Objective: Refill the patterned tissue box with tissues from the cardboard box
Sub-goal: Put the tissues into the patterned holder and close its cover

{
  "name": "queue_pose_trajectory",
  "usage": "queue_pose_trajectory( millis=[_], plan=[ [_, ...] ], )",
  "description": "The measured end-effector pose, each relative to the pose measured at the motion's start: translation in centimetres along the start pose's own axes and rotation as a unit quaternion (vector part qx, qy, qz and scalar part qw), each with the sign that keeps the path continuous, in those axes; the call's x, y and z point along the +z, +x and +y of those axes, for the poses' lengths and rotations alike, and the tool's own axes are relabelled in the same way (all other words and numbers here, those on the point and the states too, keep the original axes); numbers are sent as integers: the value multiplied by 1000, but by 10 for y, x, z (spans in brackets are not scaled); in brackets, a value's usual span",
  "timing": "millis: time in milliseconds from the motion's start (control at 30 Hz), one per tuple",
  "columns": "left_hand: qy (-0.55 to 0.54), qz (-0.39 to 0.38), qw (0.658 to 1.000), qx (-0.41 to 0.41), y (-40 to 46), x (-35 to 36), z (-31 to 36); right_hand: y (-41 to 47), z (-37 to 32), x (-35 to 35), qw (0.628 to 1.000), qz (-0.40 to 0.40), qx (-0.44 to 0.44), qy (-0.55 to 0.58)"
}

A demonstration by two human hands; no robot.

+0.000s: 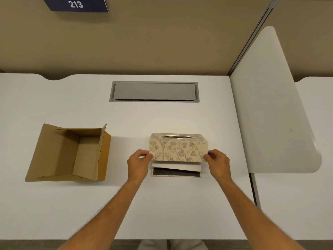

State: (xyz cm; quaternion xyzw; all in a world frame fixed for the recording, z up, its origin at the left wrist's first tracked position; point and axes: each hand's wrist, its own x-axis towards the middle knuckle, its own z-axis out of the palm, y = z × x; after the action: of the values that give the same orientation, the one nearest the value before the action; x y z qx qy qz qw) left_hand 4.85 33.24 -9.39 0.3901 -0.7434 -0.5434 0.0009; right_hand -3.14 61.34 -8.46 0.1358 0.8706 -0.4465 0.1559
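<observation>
A patterned tissue box cover (178, 147), cream with a floral print and a metal-rimmed slot on top, is held just above its base tray (175, 173) near the middle of the white desk (162, 204). The left hand (137, 164) pinches the cover's lower left corner between thumb and fingertips, and the right hand (217, 162) pinches the lower right corner the same way; both are closed on the cover. Beneath the raised cover a white stack of tissues (176, 166) sits in the tray, with the tray's dark lining showing at the near side.

Well apart to the left lies an open cardboard box (70, 153), flaps up, its inside bare as far as the view shows. Nothing lies on the desk between it and the tissue box. Behind the tissue box a grey cable hatch (154, 92) is set flush into the desk. A white divider panel (273, 109) rises at the right edge, near the right hand but not touching it. A tan partition wall (162, 37) stands behind, carrying a dark blue sign (75, 4) that reads 213.
</observation>
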Motion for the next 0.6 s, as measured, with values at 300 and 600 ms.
queue_pose_trajectory(
  millis=[300,600],
  plan=[
    [-5,-3,999,-35,-40,3,-44,-42,44,20,999,1,4,-52],
    [49,-53,997,-34,-39,2,-62,-44,62,29,994,-28,9,-109]
  ],
)
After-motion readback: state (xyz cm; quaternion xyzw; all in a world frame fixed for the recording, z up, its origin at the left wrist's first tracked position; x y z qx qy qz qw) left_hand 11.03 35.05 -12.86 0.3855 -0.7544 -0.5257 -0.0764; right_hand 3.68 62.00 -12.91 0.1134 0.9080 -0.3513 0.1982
